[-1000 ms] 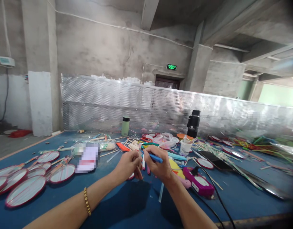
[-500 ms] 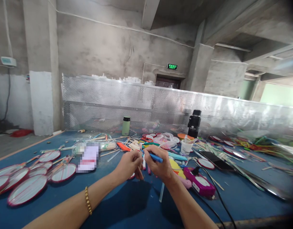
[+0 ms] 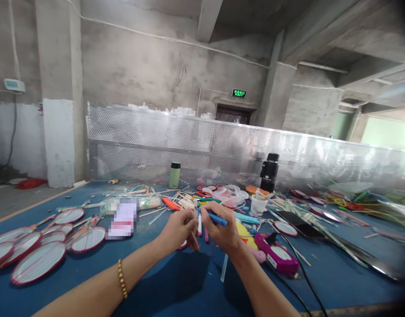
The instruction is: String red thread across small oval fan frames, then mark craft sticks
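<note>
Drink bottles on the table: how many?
2: a green bottle by the mesh screen at centre-left, a black bottle further right. Clutter could hide more.

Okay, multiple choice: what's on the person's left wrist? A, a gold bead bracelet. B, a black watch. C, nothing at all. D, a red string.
A: a gold bead bracelet circles the left forearm just behind the wrist, while the left hand meets the right hand over the blue table.

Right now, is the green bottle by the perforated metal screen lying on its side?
No, the green bottle stands upright on the blue table, its dark cap on top, before the perforated metal screen.
</note>
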A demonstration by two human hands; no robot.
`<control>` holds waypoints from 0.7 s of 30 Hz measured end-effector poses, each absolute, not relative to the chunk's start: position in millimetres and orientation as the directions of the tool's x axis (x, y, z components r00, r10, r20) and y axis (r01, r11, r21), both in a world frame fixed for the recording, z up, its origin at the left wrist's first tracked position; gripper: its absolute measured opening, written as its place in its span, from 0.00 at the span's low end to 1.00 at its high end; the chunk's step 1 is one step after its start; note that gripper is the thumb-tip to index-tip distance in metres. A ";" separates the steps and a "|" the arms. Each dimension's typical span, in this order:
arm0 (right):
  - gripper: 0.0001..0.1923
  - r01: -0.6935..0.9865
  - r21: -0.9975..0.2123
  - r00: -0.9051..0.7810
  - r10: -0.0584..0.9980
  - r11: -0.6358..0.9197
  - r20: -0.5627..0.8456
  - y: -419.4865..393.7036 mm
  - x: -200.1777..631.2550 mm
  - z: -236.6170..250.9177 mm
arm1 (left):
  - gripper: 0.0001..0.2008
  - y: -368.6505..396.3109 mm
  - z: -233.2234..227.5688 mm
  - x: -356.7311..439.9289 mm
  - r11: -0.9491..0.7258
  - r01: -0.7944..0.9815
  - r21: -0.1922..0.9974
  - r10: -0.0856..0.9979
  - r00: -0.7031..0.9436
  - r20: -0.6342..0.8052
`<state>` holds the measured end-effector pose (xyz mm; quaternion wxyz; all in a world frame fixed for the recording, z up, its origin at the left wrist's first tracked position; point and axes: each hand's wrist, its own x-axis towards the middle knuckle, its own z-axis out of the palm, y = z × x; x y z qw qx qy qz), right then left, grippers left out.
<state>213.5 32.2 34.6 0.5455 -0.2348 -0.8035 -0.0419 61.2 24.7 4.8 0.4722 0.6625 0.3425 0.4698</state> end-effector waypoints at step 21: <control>0.10 0.442 -0.201 -0.266 0.341 0.874 0.901 32.1 213.9 34.0 | 0.12 23.7 6.0 62.1 -0.319 -0.007 0.948 0.901 0.307 0.306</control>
